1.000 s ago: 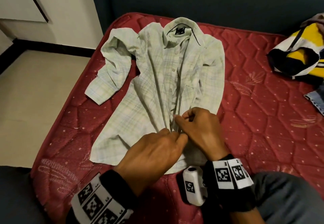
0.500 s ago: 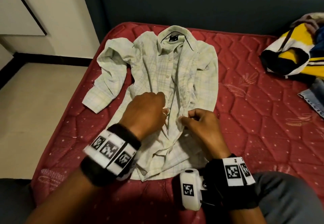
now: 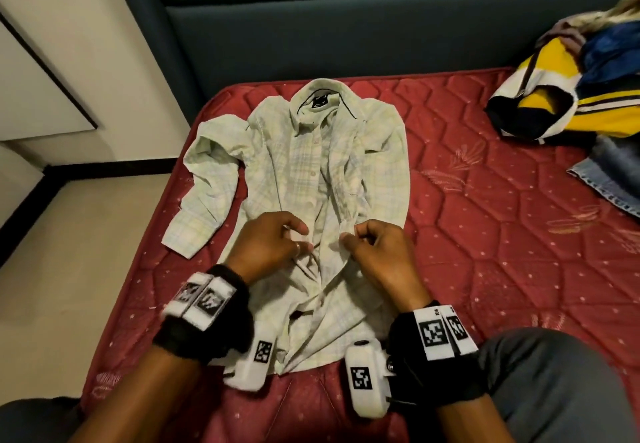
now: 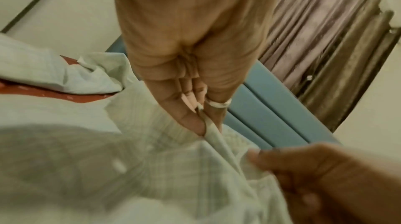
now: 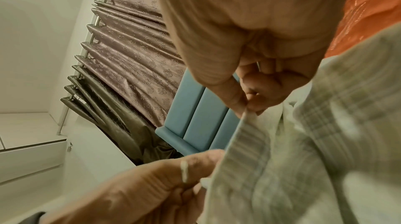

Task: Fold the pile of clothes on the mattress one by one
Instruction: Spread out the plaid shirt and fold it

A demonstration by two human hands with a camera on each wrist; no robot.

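Observation:
A pale green plaid shirt (image 3: 304, 172) lies face up on the red quilted mattress (image 3: 485, 234), collar away from me, its left sleeve crumpled out to the side. My left hand (image 3: 270, 245) pinches the left front edge near the middle of the shirt (image 4: 208, 133). My right hand (image 3: 374, 245) pinches the right front edge of the shirt (image 5: 247, 114) just across from it. Both hands sit close together over the button line, lifting the cloth a little. The fabric below them is bunched.
A pile of clothes (image 3: 571, 96), yellow, white, navy and blue, sits at the mattress's back right with denim (image 3: 609, 179) beside it. A dark teal padded headboard (image 3: 346, 27) runs along the back. The floor (image 3: 69, 269) drops off on the left. My grey-clad knee (image 3: 554, 390) is at bottom right.
Both hands have moved up from the hem to the shirt's middle front, still on the front edges. The lower part has bunched up toward me.

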